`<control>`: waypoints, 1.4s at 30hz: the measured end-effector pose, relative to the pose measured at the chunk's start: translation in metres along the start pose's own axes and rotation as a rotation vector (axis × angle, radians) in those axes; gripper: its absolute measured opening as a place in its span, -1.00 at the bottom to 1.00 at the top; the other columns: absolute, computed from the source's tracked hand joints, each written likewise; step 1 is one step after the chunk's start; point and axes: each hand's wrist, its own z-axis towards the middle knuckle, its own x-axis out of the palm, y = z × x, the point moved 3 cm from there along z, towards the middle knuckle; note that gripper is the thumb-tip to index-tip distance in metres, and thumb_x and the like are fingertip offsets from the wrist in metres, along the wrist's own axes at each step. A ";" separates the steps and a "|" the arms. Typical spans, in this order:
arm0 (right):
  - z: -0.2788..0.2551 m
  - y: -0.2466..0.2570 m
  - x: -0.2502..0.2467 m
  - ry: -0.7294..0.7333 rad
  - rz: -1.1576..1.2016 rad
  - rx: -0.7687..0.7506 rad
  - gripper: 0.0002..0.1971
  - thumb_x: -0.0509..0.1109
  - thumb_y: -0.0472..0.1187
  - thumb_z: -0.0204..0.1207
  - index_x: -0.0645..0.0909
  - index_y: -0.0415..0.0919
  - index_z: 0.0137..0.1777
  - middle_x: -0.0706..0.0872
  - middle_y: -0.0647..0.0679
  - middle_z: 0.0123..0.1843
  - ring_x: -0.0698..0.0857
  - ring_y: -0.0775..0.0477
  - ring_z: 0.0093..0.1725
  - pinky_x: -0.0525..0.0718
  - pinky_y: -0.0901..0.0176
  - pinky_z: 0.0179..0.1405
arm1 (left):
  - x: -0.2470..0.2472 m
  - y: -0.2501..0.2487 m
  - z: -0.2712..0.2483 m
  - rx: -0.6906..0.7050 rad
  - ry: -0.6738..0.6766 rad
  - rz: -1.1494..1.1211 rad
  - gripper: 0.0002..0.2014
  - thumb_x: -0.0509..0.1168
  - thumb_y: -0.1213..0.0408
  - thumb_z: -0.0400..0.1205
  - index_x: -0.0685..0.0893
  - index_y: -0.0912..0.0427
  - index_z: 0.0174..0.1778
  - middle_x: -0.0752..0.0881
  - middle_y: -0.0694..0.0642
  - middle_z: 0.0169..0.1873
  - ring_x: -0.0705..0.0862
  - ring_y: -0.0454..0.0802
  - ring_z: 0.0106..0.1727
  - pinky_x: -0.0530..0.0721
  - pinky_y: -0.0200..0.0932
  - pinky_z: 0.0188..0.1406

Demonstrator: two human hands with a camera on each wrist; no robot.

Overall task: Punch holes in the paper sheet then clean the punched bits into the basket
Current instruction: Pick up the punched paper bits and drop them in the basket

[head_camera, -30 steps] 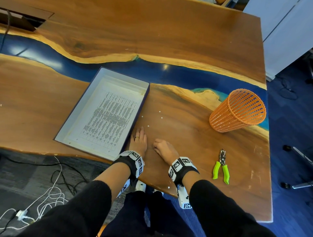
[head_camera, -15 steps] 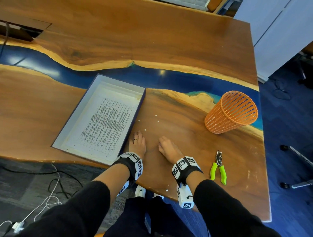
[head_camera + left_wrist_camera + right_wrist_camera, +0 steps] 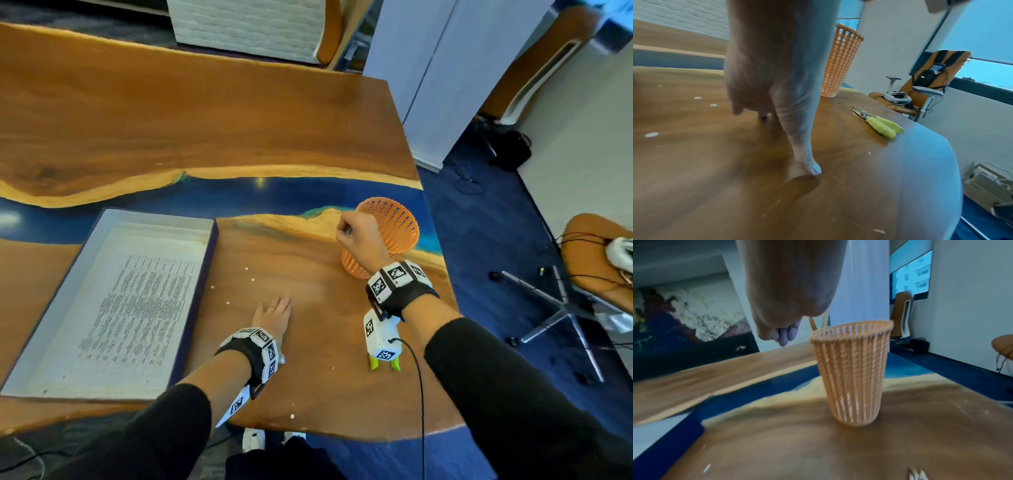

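The printed paper sheet (image 3: 137, 308) lies in a shallow white box (image 3: 102, 219) on the left of the table. Several white punched bits (image 3: 246, 269) (image 3: 651, 134) are scattered on the wood between box and basket. The orange mesh basket (image 3: 400, 222) (image 3: 840, 65) (image 3: 851, 373) stands upright at the right. My right hand (image 3: 352, 233) (image 3: 781, 335) is raised beside the basket's rim on its left, fingers curled into a fist; what is inside it is hidden. My left hand (image 3: 274, 315) (image 3: 772, 81) lies flat on the table.
The green-handled hole punch (image 3: 879, 123) lies near the table's front right edge; in the head view only its handle tips (image 3: 375, 365) show under my right wrist. An office chair (image 3: 596, 260) stands off the table's right side.
My right hand has lifted off the table and moved up and right to the basket's rim, closed in a fist. My left hand has stayed flat on the table. The head view has swung right.
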 end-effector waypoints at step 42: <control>0.036 0.026 0.073 0.084 0.004 -0.050 -0.91 0.36 -0.34 0.53 0.68 -0.33 -0.12 0.68 -0.21 -0.11 0.65 -0.16 -0.10 0.57 0.04 -0.10 | 0.022 0.067 -0.028 -0.190 -0.186 -0.200 0.31 0.49 -0.22 0.35 -0.27 0.42 0.64 -0.26 0.27 0.67 -0.21 0.16 0.70 -0.04 0.06 0.70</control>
